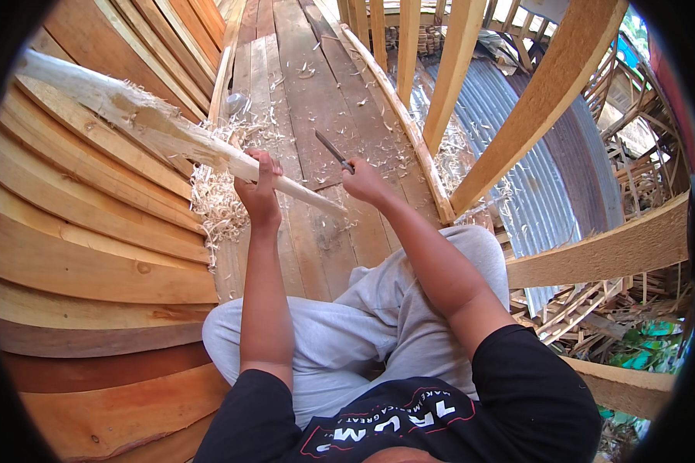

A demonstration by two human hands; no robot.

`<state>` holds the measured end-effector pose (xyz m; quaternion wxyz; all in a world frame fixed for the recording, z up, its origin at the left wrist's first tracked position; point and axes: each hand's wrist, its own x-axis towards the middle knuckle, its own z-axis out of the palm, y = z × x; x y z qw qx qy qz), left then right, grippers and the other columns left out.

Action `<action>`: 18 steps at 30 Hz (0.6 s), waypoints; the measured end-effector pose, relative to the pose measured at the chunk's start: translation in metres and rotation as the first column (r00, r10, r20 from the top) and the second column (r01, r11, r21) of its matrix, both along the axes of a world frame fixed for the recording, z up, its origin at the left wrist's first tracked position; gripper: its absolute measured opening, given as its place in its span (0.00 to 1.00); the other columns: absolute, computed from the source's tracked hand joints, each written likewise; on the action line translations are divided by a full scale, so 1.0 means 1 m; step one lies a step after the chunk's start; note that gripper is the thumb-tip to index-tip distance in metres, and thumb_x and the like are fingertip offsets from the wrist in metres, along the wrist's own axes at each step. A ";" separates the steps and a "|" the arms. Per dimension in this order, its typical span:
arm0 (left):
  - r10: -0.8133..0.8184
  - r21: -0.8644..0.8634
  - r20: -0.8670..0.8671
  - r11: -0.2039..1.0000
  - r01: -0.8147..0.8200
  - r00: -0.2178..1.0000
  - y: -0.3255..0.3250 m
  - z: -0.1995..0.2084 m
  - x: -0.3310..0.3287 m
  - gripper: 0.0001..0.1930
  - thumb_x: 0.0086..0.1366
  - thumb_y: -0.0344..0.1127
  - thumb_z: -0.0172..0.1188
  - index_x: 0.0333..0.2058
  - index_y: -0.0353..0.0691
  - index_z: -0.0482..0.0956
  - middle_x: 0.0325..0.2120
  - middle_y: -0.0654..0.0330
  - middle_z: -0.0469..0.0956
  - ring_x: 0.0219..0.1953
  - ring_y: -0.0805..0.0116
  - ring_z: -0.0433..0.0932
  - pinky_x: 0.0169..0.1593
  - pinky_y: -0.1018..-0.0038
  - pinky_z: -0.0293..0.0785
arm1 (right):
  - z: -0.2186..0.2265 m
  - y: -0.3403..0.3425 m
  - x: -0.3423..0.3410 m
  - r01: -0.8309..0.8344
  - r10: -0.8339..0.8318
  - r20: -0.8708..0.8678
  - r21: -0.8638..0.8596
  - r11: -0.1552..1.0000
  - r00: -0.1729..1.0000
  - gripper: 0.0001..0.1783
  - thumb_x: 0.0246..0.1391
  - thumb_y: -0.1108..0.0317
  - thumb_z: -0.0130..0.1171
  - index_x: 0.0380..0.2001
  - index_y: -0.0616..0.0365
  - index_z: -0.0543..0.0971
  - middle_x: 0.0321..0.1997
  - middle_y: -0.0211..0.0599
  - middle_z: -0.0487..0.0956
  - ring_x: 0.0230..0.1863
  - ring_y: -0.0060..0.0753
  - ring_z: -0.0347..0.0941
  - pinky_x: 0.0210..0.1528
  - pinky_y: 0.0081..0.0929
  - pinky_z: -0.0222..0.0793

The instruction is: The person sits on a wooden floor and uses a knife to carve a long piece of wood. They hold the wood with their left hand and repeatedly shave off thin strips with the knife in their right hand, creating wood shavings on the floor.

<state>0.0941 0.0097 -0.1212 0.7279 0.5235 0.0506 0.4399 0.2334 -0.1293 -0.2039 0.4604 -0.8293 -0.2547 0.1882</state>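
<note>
A long pale wooden pole point(185, 137) slants from the upper left down to the plank floor in front of my crossed legs. My left hand point(259, 185) is wrapped round it below its rough, splintered stretch; the lower part looks smooth and whittled. In my right hand point(363, 181) is a knife point(332, 149), its dark narrow blade pointing up and to the left. The blade is apart from the pole, to the right of it. Part of the knife's handle is hidden by my fingers.
Curled wood shavings point(222, 197) are heaped by the board wall point(93, 255) on the left and scattered over the plank floor point(309, 92). Upright wooden slats point(452, 73) form a railing at right, with corrugated metal sheets point(510, 154) beyond. A small clear round object point(237, 103) lies by the wall.
</note>
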 end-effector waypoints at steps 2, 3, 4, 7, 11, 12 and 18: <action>-0.083 0.052 0.021 0.995 0.082 0.996 0.002 0.002 -0.004 0.12 0.65 0.32 0.55 0.44 0.38 0.65 0.30 0.62 0.68 0.34 0.74 0.68 0.42 0.75 0.67 | -0.004 0.001 0.001 -0.025 0.026 0.034 -0.001 1.000 0.999 0.14 0.54 0.64 0.51 0.38 0.63 0.74 0.29 0.46 0.77 0.30 0.41 0.75 0.34 0.35 0.68; -0.116 0.061 0.046 0.992 0.113 0.992 0.001 0.001 -0.005 0.15 0.66 0.35 0.54 0.48 0.38 0.64 0.33 0.62 0.68 0.36 0.73 0.67 0.44 0.74 0.66 | -0.006 0.001 0.002 -0.038 0.038 0.052 -0.002 0.999 0.998 0.14 0.54 0.64 0.50 0.38 0.63 0.74 0.28 0.45 0.77 0.28 0.39 0.74 0.32 0.34 0.68; -0.145 0.074 0.070 0.987 0.140 0.987 -0.002 0.005 -0.007 0.18 0.66 0.38 0.53 0.51 0.38 0.62 0.35 0.61 0.67 0.39 0.72 0.67 0.47 0.73 0.65 | -0.004 0.002 0.001 -0.044 0.045 -0.011 0.023 0.999 0.999 0.15 0.55 0.62 0.51 0.39 0.62 0.73 0.27 0.43 0.76 0.27 0.36 0.73 0.29 0.32 0.68; -0.208 0.052 0.111 0.978 0.203 0.972 -0.011 0.015 -0.010 0.27 0.66 0.46 0.50 0.58 0.38 0.57 0.40 0.61 0.65 0.45 0.71 0.65 0.51 0.72 0.63 | 0.008 0.004 -0.008 -0.108 0.134 -0.211 0.129 0.986 0.968 0.18 0.55 0.56 0.55 0.39 0.61 0.72 0.26 0.37 0.74 0.24 0.28 0.71 0.26 0.27 0.67; -0.264 0.059 0.114 0.964 0.259 0.958 -0.008 0.017 -0.011 0.36 0.66 0.60 0.44 0.63 0.39 0.52 0.45 0.61 0.64 0.49 0.69 0.64 0.56 0.68 0.63 | 0.028 0.002 -0.023 -0.291 0.379 -0.255 0.321 0.901 0.890 0.26 0.48 0.48 0.65 0.36 0.59 0.70 0.27 0.32 0.72 0.25 0.22 0.70 0.24 0.22 0.66; -0.274 0.044 0.128 0.962 0.271 0.953 -0.010 0.017 -0.011 0.36 0.67 0.60 0.42 0.63 0.39 0.52 0.45 0.61 0.64 0.50 0.69 0.64 0.56 0.68 0.62 | 0.027 0.002 -0.023 -0.336 0.424 -0.205 0.359 0.871 0.882 0.28 0.45 0.47 0.68 0.35 0.58 0.70 0.27 0.30 0.72 0.24 0.19 0.69 0.23 0.20 0.65; -0.226 -0.082 0.145 0.967 0.240 0.963 -0.012 0.027 -0.013 0.30 0.71 0.52 0.40 0.63 0.39 0.53 0.49 0.60 0.67 0.54 0.70 0.64 0.61 0.70 0.56 | 0.038 0.003 -0.021 -0.421 0.514 -0.120 0.432 0.797 0.850 0.28 0.37 0.53 0.75 0.33 0.57 0.70 0.27 0.27 0.72 0.30 0.20 0.70 0.32 0.21 0.66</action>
